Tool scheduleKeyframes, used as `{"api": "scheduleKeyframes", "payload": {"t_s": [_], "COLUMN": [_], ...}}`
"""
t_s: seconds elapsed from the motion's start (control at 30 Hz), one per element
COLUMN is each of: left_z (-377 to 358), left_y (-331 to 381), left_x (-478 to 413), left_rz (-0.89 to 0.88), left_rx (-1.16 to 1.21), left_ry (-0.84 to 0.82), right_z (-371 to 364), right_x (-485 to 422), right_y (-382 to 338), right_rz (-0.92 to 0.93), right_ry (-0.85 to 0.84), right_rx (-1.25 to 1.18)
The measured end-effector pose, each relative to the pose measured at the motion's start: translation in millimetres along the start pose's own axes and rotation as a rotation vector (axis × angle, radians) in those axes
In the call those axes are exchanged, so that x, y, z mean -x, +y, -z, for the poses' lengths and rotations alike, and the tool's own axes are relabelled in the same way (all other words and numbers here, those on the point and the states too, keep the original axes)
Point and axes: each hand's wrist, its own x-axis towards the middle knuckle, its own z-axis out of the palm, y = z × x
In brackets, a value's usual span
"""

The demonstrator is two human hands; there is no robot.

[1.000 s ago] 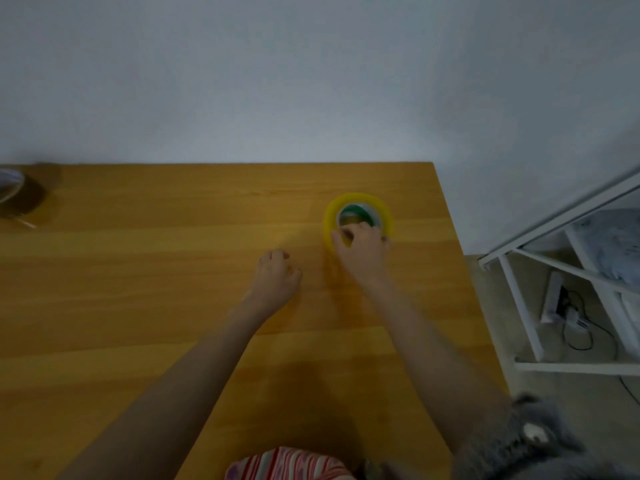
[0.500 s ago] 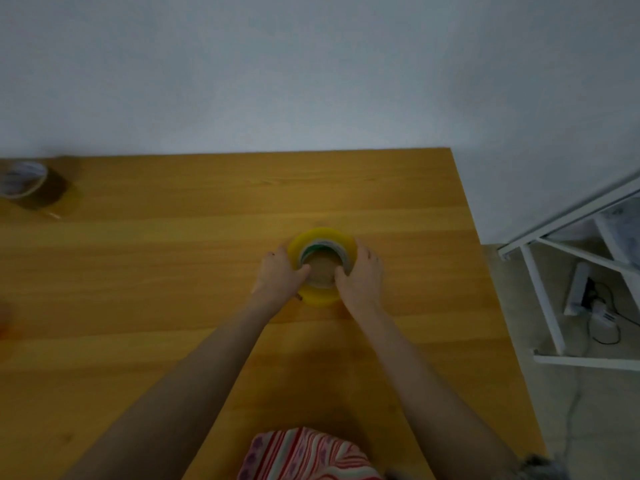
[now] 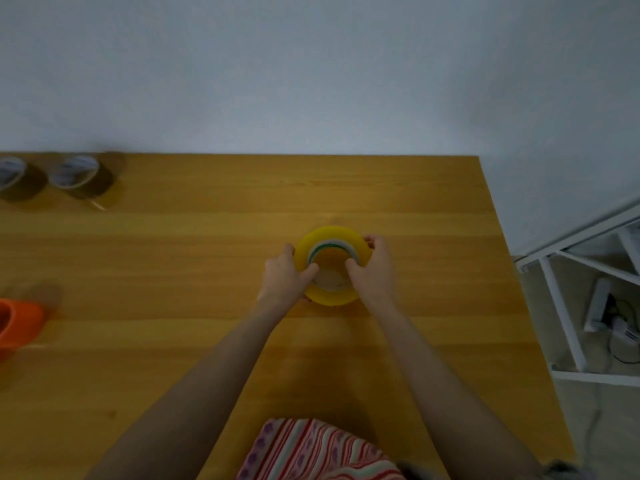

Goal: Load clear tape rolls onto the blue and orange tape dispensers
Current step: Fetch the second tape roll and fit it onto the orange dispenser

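A thick yellowish clear tape roll (image 3: 330, 237) with a green and white core lies flat near the middle of the wooden table (image 3: 207, 341). My left hand (image 3: 287, 277) grips its left side, with the thumb hooked into the core. On the right side, my right hand (image 3: 374, 268) holds the roll with fingers over the rim and the thumb inside. An orange tape dispenser (image 3: 17, 327) sits at the table's left edge, partly cut off. No blue dispenser is in view.
Two brown tape rolls (image 3: 81, 178) (image 3: 17, 180) stand at the far left near the wall. The table's right edge runs down past my right arm. A white metal frame (image 3: 568, 306) and cables stand on the floor to the right.
The roll was drawn from the far right toward the table's middle. My left hand joined the right on it. The view shifted left, showing the brown rolls and orange dispenser.
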Motion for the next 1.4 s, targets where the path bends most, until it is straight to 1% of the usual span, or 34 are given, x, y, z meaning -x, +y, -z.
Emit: {"api": "scheduleKeyframes", "payload": {"t_s": [0.13,0.27,0.33,0.4,0.5,0.63,0.73,0.87,1.07,1.17,1.3,1.4], "left_z": [28,60,79,101,132,165,182,195,215,228,244,258], "left_y": [-29,-72,-96,-123,-159,-198,-222,-252,-299,-317,-336,-351], "left_x": [7,19,27,38,53,70,80,90,98,97,96,88], "left_rz": [0.006,-0.031,-0.060,-0.097,-0.146,-0.131,-0.087,-0.013,0.081,0.126,0.091,0.054], "left_rx": [0.035,0.046,0.051,0.058,0.081,0.137,0.177,0.240,0.336,0.390,0.395,0.342], "left_ry": [0.005,0.011,-0.017,-0.057,-0.083,-0.104,-0.105,-0.061,0.117,0.151,0.183,0.202], "right_z": [-25,-53,-67,-84,-111,-149,-170,-190,-227,-244,-263,-277], "right_x": [20,53,75,100,137,174,190,201,206,211,216,219], "right_y": [-25,-56,-69,-80,-99,-122,-133,-146,-170,-183,-199,-210], "right_rz": [-0.002,-0.140,-0.185,-0.179,-0.152,-0.158,-0.198,-0.201,-0.162,-0.119,-0.118,-0.122], "right_ry": [-0.021,-0.105,-0.139,-0.142,-0.102,-0.090,-0.125,-0.222,-0.348,-0.410,-0.401,-0.392], "right_rx": [0.031,0.061,0.048,0.007,-0.070,-0.111,-0.098,-0.067,-0.071,-0.070,-0.064,-0.065]}}
